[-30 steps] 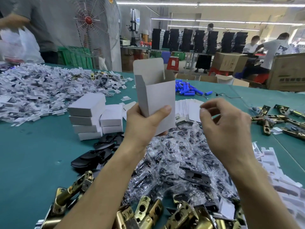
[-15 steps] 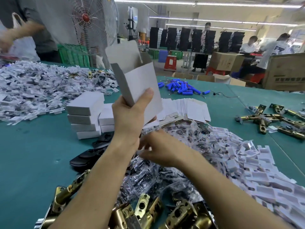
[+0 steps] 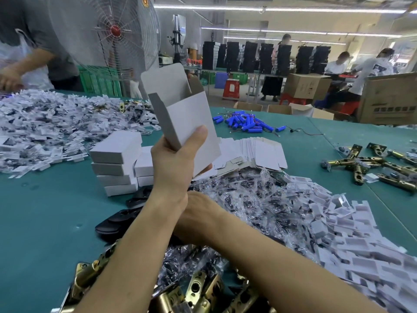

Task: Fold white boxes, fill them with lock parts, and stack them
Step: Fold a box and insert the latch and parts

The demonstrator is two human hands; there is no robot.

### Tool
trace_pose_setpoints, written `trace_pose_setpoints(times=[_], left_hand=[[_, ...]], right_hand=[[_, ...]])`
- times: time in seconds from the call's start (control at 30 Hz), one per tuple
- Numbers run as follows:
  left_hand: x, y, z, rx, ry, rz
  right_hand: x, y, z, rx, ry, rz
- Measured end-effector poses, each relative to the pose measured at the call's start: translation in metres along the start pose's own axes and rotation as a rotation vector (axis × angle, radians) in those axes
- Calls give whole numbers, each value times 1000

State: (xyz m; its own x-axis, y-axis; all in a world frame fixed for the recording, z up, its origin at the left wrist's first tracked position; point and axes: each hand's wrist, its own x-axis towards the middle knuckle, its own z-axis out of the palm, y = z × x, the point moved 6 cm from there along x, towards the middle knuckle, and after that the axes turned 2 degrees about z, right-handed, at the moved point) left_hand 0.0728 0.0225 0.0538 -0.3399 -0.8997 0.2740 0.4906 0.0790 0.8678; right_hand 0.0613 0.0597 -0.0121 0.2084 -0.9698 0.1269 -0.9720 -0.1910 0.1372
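One box [image 3: 189,123], folded, top flap up and mouth open, leaning toward eleven o'clock, sits in my left hand [image 3: 173,163]: thumb across the front panel, fingers curled round the back. One right hand [image 3: 198,213], at six o'clock of the left, reaches under my left wrist into the heap of bags [image 3: 259,199]; my forearm hides its fingers, so I cannot tell whether they have a bag. Two stacks [image 3: 117,163] of closed boxes stand at nine o'clock of the held box, on the table [image 3: 45,211]. Blanks [image 3: 261,150], flat, lie at three o'clock. Latches [image 3: 203,290], brass, lie at six o'clock. Step, as I judge it: filling. To do it well: take a single bag, not a clump; tip the mouth toward the right hand; grip low and lightly so the walls are not crushed; leave the flap free for tucking.
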Motion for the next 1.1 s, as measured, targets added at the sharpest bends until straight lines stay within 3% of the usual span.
trace_pose_setpoints(times=[0.1, 0.37, 0.53, 0.6, 0.7, 0.8, 0.9, 1.1], left_hand=[[-2, 1, 3, -1, -26, 14], [-3, -3, 6, 36, -49, 16], [-7, 1, 9, 10, -41, 38], [-8, 5, 10, -40, -22, 58], [-10, 10, 12, -71, -42, 91], [-12, 5, 16, -15, -110, 77], [-17, -8, 24, 69, -264, -19], [-32, -22, 37, 201, -496, -75]], right_hand=[[-2, 1, 0, 25, -66, 12], [-2, -10, -7, -54, -51, -11], [-16, 21, -8, 146, 8, 187], [-29, 39, -11, 400, 110, 309], [-65, 77, -22, 883, 400, 586], [-110, 104, -34, 1185, 623, 829], [-144, 115, -52, 1245, 724, 920], [-182, 119, -95, 1267, 965, 878]])
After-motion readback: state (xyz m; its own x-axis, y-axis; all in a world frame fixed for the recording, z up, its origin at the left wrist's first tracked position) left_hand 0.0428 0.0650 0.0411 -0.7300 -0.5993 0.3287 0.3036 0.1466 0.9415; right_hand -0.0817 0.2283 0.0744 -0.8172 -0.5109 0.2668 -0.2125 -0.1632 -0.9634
